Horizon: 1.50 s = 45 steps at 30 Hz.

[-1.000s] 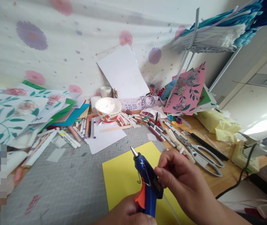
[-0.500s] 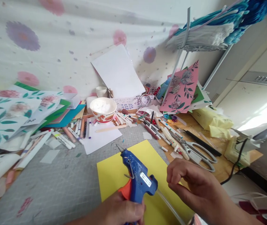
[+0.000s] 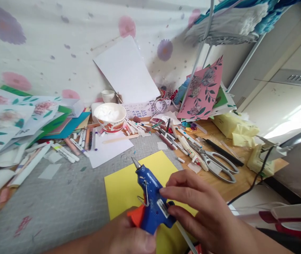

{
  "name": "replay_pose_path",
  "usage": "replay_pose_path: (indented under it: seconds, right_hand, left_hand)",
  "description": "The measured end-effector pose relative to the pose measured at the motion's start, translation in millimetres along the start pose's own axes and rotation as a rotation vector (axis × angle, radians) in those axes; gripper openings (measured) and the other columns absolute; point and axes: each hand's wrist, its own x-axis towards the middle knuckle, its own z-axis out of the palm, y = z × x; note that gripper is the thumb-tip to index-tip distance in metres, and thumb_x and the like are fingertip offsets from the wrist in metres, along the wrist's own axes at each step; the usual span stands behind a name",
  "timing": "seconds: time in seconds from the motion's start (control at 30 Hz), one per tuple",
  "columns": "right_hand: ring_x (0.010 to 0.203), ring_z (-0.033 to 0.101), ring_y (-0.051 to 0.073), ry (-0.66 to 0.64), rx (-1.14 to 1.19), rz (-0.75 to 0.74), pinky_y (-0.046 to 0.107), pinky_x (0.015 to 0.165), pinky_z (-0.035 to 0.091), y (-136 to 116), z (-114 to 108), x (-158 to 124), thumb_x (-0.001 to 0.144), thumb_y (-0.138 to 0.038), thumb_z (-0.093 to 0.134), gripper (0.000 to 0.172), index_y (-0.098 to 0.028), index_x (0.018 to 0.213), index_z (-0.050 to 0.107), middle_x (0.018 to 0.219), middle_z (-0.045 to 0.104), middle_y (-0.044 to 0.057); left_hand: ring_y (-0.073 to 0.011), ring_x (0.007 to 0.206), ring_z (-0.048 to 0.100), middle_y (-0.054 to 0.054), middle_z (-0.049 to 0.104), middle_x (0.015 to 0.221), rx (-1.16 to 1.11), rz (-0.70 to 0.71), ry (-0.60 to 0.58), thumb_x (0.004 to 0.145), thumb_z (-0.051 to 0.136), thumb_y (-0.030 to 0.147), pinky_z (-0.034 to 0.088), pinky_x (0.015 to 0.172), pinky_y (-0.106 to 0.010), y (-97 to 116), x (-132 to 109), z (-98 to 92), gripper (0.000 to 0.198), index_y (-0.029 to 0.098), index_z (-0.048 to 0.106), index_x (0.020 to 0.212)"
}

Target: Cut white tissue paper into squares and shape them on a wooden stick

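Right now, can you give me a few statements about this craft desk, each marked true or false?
1. The left hand grips a blue glue gun. True.
2. The right hand holds the scissors. False: the scissors lie on the wooden table; the right hand pinches the gun's rear.
3. The gun is over a yellow sheet. True.
4. The bowl is full of markers. False: it holds something white; markers lie beside it.

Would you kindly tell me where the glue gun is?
Head view, bottom centre: left hand holds the glue gun over the yellow paper, right hand touching it.
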Motion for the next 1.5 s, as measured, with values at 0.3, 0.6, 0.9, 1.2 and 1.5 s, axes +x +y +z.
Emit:
replay_pose_path:
  seconds: [0.3, 0.6, 0.9, 1.2, 1.5]
  right_hand:
    - [0.065, 0.064, 0.015, -0.013, -0.248, -0.112, 0.023, 0.055, 0.054, -10, 8, 2, 0.091, -0.013, 0.049, 0.020, -0.017, 0.091, 0.068, 0.080, 0.065, 0.008]
    - [0.071, 0.063, 0.015, -0.017, -0.241, -0.145, 0.025, 0.060, 0.052, -1, 16, -6, 0.090, -0.012, 0.054, 0.022, -0.013, 0.110, 0.061, 0.088, 0.066, 0.009]
    - [0.074, 0.059, 0.018, -0.038, -0.246, -0.167, 0.028, 0.062, 0.051, -4, 18, -7, 0.090, -0.007, 0.048, 0.023, -0.012, 0.111, 0.056, 0.088, 0.065, 0.010]
    - [0.069, 0.050, 0.018, 0.055, -0.203, -0.192, 0.035, 0.065, 0.047, 0, 25, -4, 0.082, 0.001, 0.053, 0.021, -0.012, 0.098, 0.059, 0.076, 0.061, 0.008]
    - [0.061, 0.047, 0.016, 0.078, -0.279, -0.148, 0.029, 0.056, 0.044, -6, 25, -1, 0.084, -0.002, 0.048, 0.017, -0.015, 0.086, 0.058, 0.067, 0.054, 0.004]
  left_hand:
    - [-0.0106, 0.050, 0.033, 0.005, 0.041, 0.050, -0.065, 0.014, -0.017, 0.059, 0.060, 0.029, 0.023, 0.049, -0.026, 0, 7, -6.8, 0.014, 0.017, 0.052, 0.058]
    - [-0.0138, 0.054, 0.040, 0.002, 0.047, 0.054, 0.034, 0.068, -0.041, 0.064, 0.055, 0.031, 0.028, 0.051, -0.028, -1, 5, -4.8, 0.014, 0.018, 0.050, 0.060]
    - [-0.0143, 0.055, 0.040, 0.002, 0.049, 0.055, 0.117, 0.113, -0.053, 0.064, 0.053, 0.027, 0.030, 0.053, -0.028, 6, 5, -2.4, 0.009, 0.018, 0.054, 0.061]
    - [-0.0125, 0.055, 0.027, 0.004, 0.035, 0.053, 0.206, 0.133, 0.026, 0.062, 0.058, 0.022, 0.023, 0.051, -0.029, 7, 7, -1.7, 0.019, 0.020, 0.043, 0.051]
    - [-0.0124, 0.050, 0.036, 0.004, 0.048, 0.051, 0.194, 0.074, 0.008, 0.062, 0.058, 0.028, 0.023, 0.047, -0.028, -10, 9, -6.3, 0.012, 0.020, 0.052, 0.055]
